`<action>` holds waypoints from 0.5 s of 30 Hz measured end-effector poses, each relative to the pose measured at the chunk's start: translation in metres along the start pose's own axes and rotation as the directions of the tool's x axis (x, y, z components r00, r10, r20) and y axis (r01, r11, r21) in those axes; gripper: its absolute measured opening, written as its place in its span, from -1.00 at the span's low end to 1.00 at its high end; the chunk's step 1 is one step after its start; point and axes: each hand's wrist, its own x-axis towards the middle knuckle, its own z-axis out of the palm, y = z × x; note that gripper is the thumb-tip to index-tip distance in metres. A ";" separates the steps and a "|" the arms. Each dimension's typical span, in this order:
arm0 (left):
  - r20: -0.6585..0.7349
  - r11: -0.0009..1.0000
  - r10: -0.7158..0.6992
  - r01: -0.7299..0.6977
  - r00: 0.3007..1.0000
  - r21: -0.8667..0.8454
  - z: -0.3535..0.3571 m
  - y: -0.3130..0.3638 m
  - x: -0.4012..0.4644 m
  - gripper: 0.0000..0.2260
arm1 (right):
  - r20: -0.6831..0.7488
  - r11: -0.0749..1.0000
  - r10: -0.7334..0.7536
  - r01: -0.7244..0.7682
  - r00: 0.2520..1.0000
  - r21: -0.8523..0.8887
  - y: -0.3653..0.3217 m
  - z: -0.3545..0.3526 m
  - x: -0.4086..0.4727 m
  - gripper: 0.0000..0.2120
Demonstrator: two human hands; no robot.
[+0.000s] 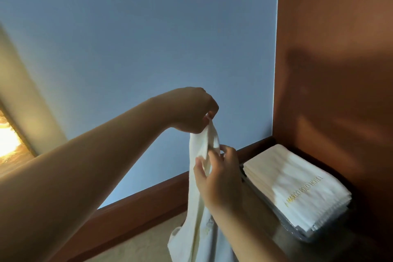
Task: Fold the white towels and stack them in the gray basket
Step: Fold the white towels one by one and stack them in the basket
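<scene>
a person's two bare arms reach forward in front of a pale blue wall [138, 27]. the left hand [191, 110] is raised at the centre of the view, wrist bent downward, its fingertips pinching the top edge of a white towel [198, 198]. the towel hangs down from that pinch in a long, loosely gathered column that runs to the bottom edge of the view, where it spreads out a little. faint yellow lettering shows low on the cloth but is too creased to read.

the right hand [219, 178] sits just below the left, its back toward the camera. its thumb and fingers are curled round the side of the hanging towel a little under the top edge, gripping a fold of the cloth.

to the right, lower in the view, a stack of folded towels [297, 185] lies flat, square-edged and neatly piled. the top one carries yellow lettering that reads "marco polo hotel". the stack rests in a gray basket [297, 234], of which only the near rim and a strip of wall show beneath the towels. the hanging towel is near the basket but apart from it, to its left.

a brown wooden panel [340, 49] rises behind and to the right of the basket, with soft shadows across it. a brown wooden skirting board [138, 204] runs along the foot of the blue wall, above a beige floor [148, 247]. at the far left edge, a bright warm glow [6, 140] shows beside a beige frame.
</scene>
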 end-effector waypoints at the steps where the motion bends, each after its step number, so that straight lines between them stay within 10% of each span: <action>1: -0.027 1.000 -0.025 0.025 0.999 -0.009 -0.003 -0.006 -0.003 -0.78 | -0.007 1.000 -0.018 0.018 1.000 -0.022 -0.002 0.002 0.007 -0.74; 15: -0.368 0.909 -0.414 0.358 0.832 -0.214 -0.042 -0.079 -0.038 -0.79 | 0.150 0.882 -0.382 0.408 0.912 -0.235 -0.026 0.014 0.062 -0.81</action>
